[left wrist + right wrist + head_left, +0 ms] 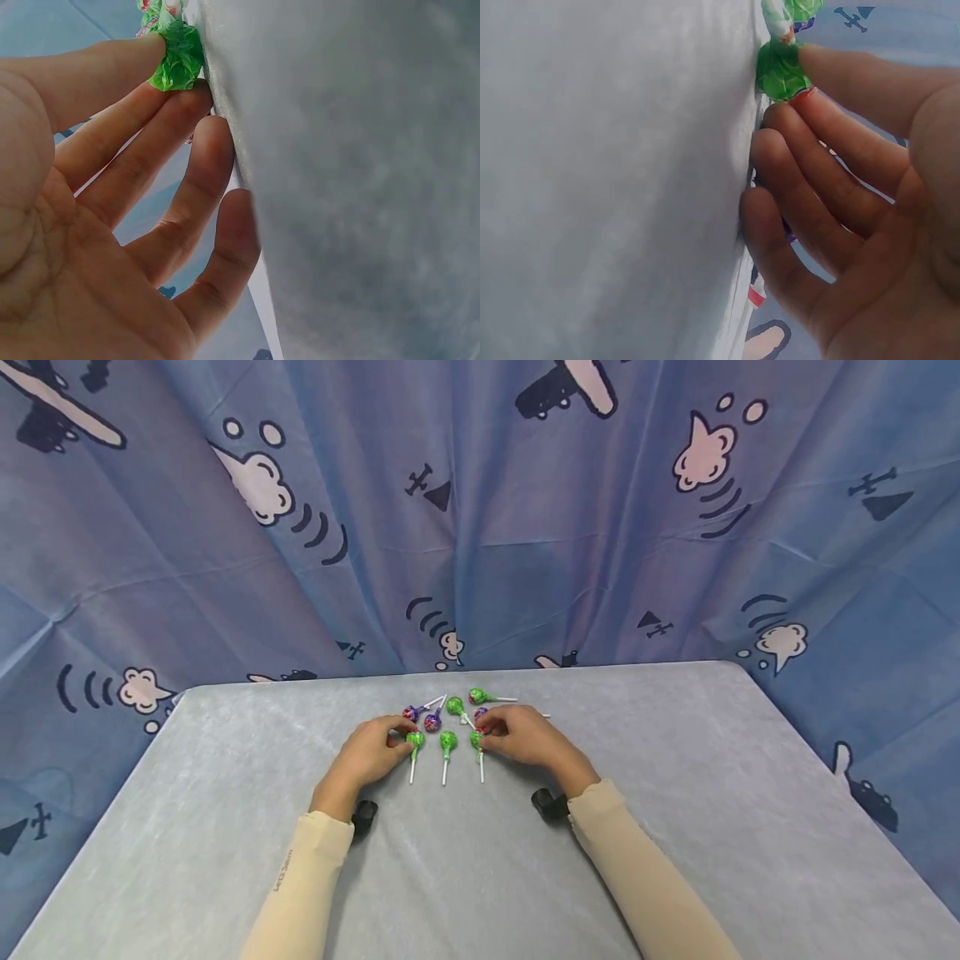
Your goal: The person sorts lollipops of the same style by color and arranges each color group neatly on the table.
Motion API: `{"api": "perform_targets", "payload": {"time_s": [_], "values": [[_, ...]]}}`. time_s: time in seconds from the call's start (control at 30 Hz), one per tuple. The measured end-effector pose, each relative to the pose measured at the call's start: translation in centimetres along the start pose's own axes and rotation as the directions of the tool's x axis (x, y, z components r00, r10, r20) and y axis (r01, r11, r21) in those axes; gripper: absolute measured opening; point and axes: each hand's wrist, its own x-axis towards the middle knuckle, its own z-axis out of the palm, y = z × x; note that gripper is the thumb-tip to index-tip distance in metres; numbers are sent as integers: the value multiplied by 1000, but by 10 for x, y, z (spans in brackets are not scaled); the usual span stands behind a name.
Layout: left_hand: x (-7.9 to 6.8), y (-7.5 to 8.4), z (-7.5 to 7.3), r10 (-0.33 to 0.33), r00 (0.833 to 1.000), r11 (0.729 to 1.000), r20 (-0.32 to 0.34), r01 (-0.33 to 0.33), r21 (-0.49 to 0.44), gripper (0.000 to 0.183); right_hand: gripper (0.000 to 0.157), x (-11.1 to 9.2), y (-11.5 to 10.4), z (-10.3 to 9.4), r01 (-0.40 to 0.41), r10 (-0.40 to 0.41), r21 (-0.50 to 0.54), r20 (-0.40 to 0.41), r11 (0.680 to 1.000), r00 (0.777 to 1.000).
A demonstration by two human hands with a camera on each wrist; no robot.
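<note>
Both hands are in at the middle of the worktop point(660, 735), toward its far edge, working a short row of green lollipops! The left hand point(372, 750) has thumb and fingertip pinched narrow on the left-end lollipop point(415, 740), its other fingers loosely spread; the right hand point(525, 737) mirrors it, pinching the right-end lollipop point(476, 741) by its green wrapper. Between them, untouched, lies the middle lollipop point(447, 741), and all three sticks run away from the far edge. Just behind, closer to that edge, two green lollipops point(454, 705) and some purple lollipops point(432, 722) lie at mixed angles, one partly behind the right hand. The step in hand looks like squaring up the row's two ends; the next move seems to call for a gentle release, nudging neither neighbour nor stick.
</note>
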Motion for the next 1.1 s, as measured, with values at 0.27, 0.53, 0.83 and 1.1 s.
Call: {"api": "perform_targets", "payload": {"time_s": [0.27,0.53,0.83,1.1], "values": [[0,4,-1,-21,1000,1000,9,21,7,28,28,-3,2,-6,16,-16,-1,-7,1000,1000],[0,5,-1,-26,1000,1000,9,26,15,28,32,-2,5,-22,-4,4,-23,-7,1000,1000],[0,2,1,-22,1000,1000,3,22,10,29,33,9,13,-43,10,-10,1,-29,1000,1000],[-1,0,0,-10,1000,1000,4,10,11,28,34,31,6,-52,11,-11,16,-10,1000,1000]]}}
